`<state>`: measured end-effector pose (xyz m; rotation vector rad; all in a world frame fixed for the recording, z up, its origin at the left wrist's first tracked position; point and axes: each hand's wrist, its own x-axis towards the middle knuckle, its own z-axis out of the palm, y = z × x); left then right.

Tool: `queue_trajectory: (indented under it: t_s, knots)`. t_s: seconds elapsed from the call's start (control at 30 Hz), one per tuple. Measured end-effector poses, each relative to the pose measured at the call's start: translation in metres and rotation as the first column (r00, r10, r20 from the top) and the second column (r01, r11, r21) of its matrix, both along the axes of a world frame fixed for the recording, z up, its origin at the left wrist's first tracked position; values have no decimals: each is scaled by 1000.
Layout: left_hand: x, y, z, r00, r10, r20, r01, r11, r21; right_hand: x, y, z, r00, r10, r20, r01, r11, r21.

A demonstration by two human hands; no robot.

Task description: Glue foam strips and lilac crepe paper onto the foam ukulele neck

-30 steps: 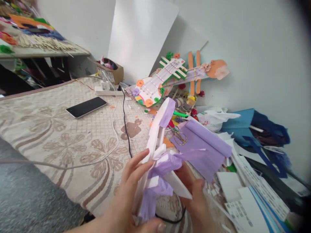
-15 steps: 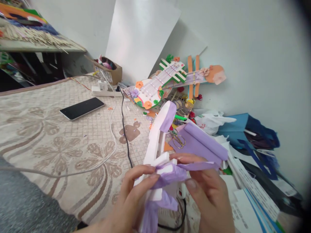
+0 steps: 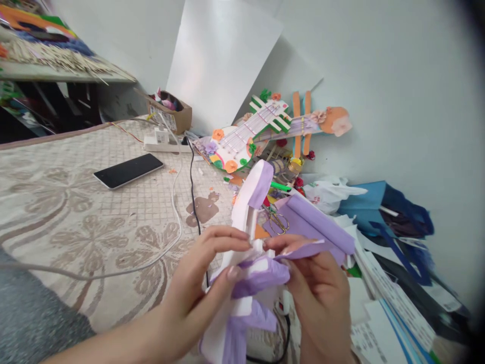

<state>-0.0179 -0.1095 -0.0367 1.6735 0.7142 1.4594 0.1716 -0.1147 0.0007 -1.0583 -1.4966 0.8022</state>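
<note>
A white foam-like craft model [image 3: 245,199], shaped like a small stringed instrument with a curved head, stands tilted up before me. Purple crepe paper covers its sides and one of its crosspieces. My left hand [image 3: 197,278] is closed around the model from the left, its thumb against the purple-covered crosspiece and its fingers over the far side. In a pinch between thumb and fingers, my right hand [image 3: 320,288] has a loose purple crepe paper strip [image 3: 305,249] joined to that crosspiece. The fingers hide part of where strip and crosspiece meet.
Gold-handled scissors [image 3: 278,222] lie beside a purple paper roll [image 3: 322,222]. Finished craft instruments [image 3: 237,144] lean at the back. A phone [image 3: 129,170], a power strip [image 3: 166,146] and cables are on the patterned tablecloth [image 3: 76,202]. Papers [image 3: 382,328] pile up at right.
My left fingers have shifted up and over the crosspiece, with the thumb spread lower. My right hand has moved slightly left and in, still pinching the paper strip.
</note>
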Motion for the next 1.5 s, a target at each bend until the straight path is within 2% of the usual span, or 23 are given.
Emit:
queue_trajectory:
  t_s: [0.3, 0.5, 0.73, 0.93, 1.23, 1.5]
  knots:
    - [4, 28, 16, 991, -124, 45, 121, 991, 63, -5, 6, 0, 999, -34, 19, 34, 999, -6]
    - [0, 36, 20, 980, -201, -4, 201, 976, 87, -11, 6, 2, 995, -100, 26, 99, 995, 4]
    - [-6, 42, 27, 973, -218, -77, 225, 970, 97, -11, 7, 2, 998, -65, 12, 65, 998, 21]
    - [-6, 51, 37, 971, -214, -103, 225, 968, 113, -14, 8, 0, 992, -128, 10, 128, 992, -18]
    - [-11, 65, 52, 932, -299, -203, 327, 938, 119, -12, 11, -3, 994, -89, -59, 83, 992, -100]
    - [-12, 70, 65, 903, -306, -302, 358, 924, 133, -16, 11, 0, 989, -103, -106, 87, 986, -145]
